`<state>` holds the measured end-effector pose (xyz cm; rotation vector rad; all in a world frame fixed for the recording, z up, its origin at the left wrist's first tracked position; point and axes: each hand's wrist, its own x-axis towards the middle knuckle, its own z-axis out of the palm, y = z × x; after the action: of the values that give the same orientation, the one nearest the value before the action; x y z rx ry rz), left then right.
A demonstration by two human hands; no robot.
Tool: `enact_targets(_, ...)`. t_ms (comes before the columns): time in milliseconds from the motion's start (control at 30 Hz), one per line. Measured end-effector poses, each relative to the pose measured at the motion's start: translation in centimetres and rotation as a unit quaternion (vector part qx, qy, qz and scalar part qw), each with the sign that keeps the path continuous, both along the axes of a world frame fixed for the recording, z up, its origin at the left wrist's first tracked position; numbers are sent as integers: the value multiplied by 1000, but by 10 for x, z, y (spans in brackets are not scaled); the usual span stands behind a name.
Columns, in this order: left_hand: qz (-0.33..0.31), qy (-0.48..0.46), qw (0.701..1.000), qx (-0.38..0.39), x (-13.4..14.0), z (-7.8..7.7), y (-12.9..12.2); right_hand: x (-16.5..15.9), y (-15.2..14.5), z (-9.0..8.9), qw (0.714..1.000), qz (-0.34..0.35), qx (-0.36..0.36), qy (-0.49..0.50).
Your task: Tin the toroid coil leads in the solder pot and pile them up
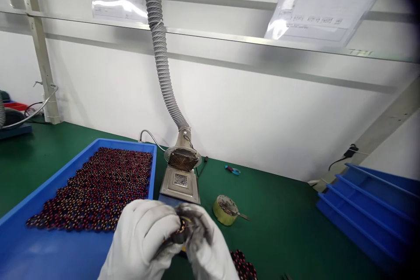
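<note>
My left hand (139, 240), in a white glove, pinches a small round black part with copper-coloured winding (180, 232); it looks like a coil. From the other side, my right hand (210, 243), its glove stained dark at the fingertips, closes its fingers on the same coil. Both hands are low in the middle of the view, and the fingers hide much of the coil. Left of them, a blue tray (55, 253) bears a dense layer of similar small dark parts (105, 188). More such parts (243, 266) lie beside my right wrist.
Behind my hands stands a metal device with a square plate (180, 181), under a grey extraction hose (160, 48). A yellowish round tin (225, 212) holds a flat tool. Farther back lies a small blue-and-red tool (232, 169). Stacked blue trays (367, 210) stand at right.
</note>
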<state>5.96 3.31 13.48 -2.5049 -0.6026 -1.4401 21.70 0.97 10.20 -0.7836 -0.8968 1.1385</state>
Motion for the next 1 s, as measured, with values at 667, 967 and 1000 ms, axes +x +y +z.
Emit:
enact_targets(667, -126, -137, 879, -439, -3, -3, -2, -20, -18, -6, 970, 120, -66, 201)
enact_targets(967, -196, -230, 845, -440, 4, -2, 1, -13, 12, -19, 963, 150, -81, 211)
enact_targets(1000, -203, -258, 827, -456, 3, -4, 3, -12, 16, -20, 959, 162, -89, 216)
